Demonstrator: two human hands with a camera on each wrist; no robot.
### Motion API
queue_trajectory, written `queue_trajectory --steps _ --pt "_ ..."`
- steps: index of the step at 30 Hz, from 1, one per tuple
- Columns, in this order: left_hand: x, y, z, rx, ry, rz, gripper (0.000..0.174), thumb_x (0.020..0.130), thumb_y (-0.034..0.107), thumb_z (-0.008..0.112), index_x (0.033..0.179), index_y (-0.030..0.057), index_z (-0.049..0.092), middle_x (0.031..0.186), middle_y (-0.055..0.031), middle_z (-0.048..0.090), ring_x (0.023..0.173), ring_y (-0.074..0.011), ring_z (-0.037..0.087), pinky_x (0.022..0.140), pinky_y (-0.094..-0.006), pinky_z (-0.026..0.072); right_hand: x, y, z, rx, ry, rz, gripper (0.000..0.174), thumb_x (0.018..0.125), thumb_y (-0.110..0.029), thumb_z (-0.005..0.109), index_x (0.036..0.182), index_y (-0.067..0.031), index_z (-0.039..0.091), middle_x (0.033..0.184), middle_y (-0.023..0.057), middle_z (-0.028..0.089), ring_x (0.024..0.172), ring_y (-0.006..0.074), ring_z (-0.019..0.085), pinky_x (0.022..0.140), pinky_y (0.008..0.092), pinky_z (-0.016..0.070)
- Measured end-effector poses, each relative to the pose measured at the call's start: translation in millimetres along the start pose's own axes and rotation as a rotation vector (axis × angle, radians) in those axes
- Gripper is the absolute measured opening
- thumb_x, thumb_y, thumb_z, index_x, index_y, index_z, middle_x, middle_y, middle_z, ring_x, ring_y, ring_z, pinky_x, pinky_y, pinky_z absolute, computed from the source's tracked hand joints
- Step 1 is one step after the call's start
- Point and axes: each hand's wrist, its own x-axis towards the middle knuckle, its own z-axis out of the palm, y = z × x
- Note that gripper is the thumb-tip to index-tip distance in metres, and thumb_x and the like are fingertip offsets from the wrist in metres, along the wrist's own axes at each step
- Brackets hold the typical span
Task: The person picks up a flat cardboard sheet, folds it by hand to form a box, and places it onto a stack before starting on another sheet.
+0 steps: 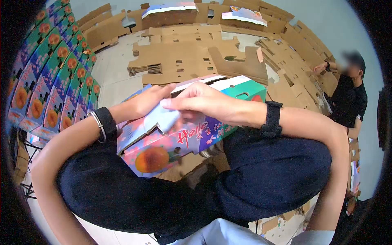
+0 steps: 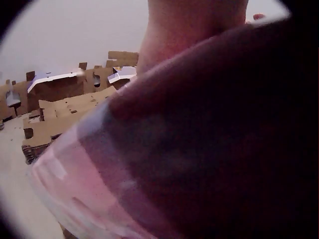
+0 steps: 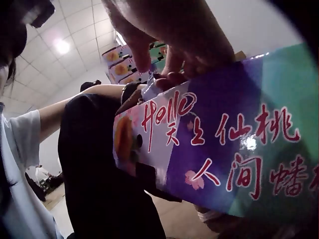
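A printed carton (image 1: 192, 136) with peach pictures and red lettering lies tilted across the person's lap. Its pale flap (image 1: 157, 118) stands at the left end, where the right hand (image 1: 208, 104) pinches it between thumb and curled fingers. Flat across the upper edge rests the left hand (image 1: 149, 100), fingers extended toward the right hand; its thumb is hidden. In the left wrist view the carton (image 2: 94, 169) covers most of the picture, below part of the left hand (image 2: 192, 35). The right wrist view shows the right hand (image 3: 174, 35) above the carton's lettered side (image 3: 219, 134).
Stacked printed cartons (image 1: 53, 90) rise at the left. Flat brown cardboard (image 1: 188, 53) is piled on the floor ahead, with more along the wall. Another person (image 1: 351, 94) in dark clothes sits at the right. The wearer's knees (image 1: 281, 171) are beneath the carton.
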Motion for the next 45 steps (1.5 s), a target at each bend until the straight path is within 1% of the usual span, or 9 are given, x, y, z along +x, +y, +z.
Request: queue_trajectory --steps 4,8,13,15,22,30,32,41,45 --pt "-12 6 11 -0.112 0.000 0.348 0.039 0.094 0.032 0.043 0.092 0.0009 0.068 0.088 -0.0103 0.068 0.082 -0.0186 0.063 0.079 -0.0298 0.0492 7 -25 4 -0.162 -0.056 -0.277 0.046 0.088 -0.043 0.057 0.069 -0.0040 0.071 0.055 -0.0017 0.052 0.055 0.0045 0.043 0.050 0.0215 0.0317" --pt "-3 0 4 0.099 -0.047 0.367 0.041 0.094 0.031 0.046 0.082 -0.0022 0.067 0.077 -0.0126 0.067 0.073 -0.0187 0.062 0.069 -0.0326 0.0494 11 -6 4 -0.334 -0.087 -0.255 0.039 0.092 -0.035 0.054 0.077 -0.0036 0.070 0.070 -0.0018 0.058 0.065 0.0042 0.045 0.059 0.0220 0.0373" --pt "2 13 -9 0.339 0.323 0.142 0.048 0.095 0.036 0.045 0.078 -0.0071 0.060 0.066 -0.0232 0.057 0.059 -0.0273 0.056 0.060 -0.0408 0.0424 10 -5 -2 -0.363 -0.157 -0.304 0.024 0.086 -0.024 0.057 0.081 -0.0051 0.071 0.074 0.0062 0.066 0.075 0.0111 0.059 0.073 0.0284 0.0460" --pt "3 17 -19 0.481 0.412 0.196 0.043 0.093 0.034 0.047 0.077 -0.0030 0.059 0.067 -0.0240 0.057 0.063 -0.0380 0.056 0.061 -0.0446 0.0429 10 -8 -12 -0.401 -0.068 -0.268 0.022 0.084 -0.025 0.058 0.084 -0.0053 0.068 0.077 0.0073 0.064 0.075 0.0138 0.059 0.072 0.0299 0.0461" --pt "59 21 -68 0.698 0.461 0.328 0.033 0.090 0.031 0.049 0.082 0.0018 0.060 0.069 -0.0219 0.060 0.070 -0.0403 0.058 0.064 -0.0477 0.0450 47 -30 -98 -1.079 0.269 -0.666 0.020 0.086 -0.024 0.054 0.092 -0.0065 0.062 0.095 0.0061 0.055 0.094 0.0238 0.054 0.085 0.0370 0.0372" --pt "170 -93 -95 0.683 0.312 0.097 0.039 0.095 0.033 0.044 0.081 -0.0001 0.059 0.070 -0.0187 0.059 0.073 -0.0316 0.060 0.067 -0.0404 0.0457 89 179 -271 -1.104 0.629 -0.048 0.038 0.092 -0.038 0.046 0.114 -0.0096 0.058 0.107 0.0105 0.055 0.104 0.0293 0.051 0.094 0.0410 0.0341" --pt "182 -122 -95 0.093 0.408 0.153 0.043 0.096 0.034 0.044 0.078 -0.0018 0.059 0.069 -0.0108 0.060 0.069 -0.0209 0.059 0.066 -0.0356 0.0450 80 208 -267 -1.228 0.677 -0.020 0.043 0.091 -0.041 0.046 0.116 -0.0075 0.057 0.105 0.0112 0.056 0.104 0.0305 0.051 0.095 0.0414 0.0334" --pt "76 -142 -179 0.062 0.315 -0.127 0.022 0.087 0.016 0.052 0.075 -0.0002 0.063 0.085 -0.0059 0.063 0.082 -0.0136 0.058 0.075 -0.0262 0.0462 27 148 -225 -1.121 0.689 -0.236 0.028 0.078 -0.027 0.066 0.094 -0.0055 0.058 0.086 0.0122 0.060 0.084 0.0311 0.056 0.077 0.0393 0.0414" --pt "39 -139 -148 0.215 0.467 -0.081 0.013 0.073 0.000 0.056 0.082 0.0023 0.065 0.115 -0.0129 0.057 0.095 -0.0228 0.060 0.086 -0.0347 0.0479 -19 152 -191 -1.155 0.336 0.066 0.018 0.077 -0.020 0.063 0.094 -0.0127 0.062 0.094 0.0091 0.064 0.090 0.0293 0.061 0.078 0.0404 0.0480"
